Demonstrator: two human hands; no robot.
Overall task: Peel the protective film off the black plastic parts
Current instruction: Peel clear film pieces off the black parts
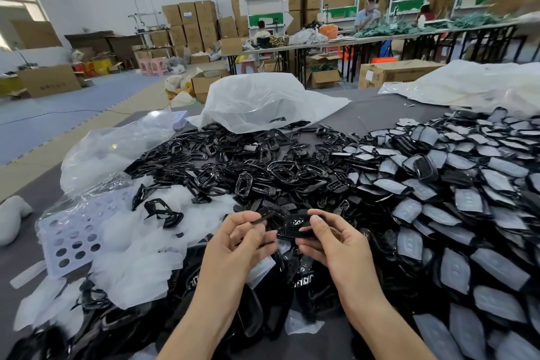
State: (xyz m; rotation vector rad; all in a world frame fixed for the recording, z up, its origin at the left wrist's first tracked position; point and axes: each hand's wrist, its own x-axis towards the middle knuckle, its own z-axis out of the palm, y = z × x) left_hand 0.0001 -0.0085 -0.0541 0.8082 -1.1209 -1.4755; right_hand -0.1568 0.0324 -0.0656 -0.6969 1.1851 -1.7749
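Glossy black plastic parts heaped before the crinkly translucent plastic bag; right of bag, parts under matt greyish film; bench dark matt, maybe cloth.

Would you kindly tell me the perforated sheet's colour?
The perforated sheet is pale lilac-white, with round holes; the head view shows it.

Nothing here can be read as words or numbers. A stacked box far off, left of centre, carries a small blue-and-white label, too small to read. The left carton on the far floor has dark print, blurred. The right carton bears an illegible white label. A near black plastic part shows white blocky marks that cannot be made out.
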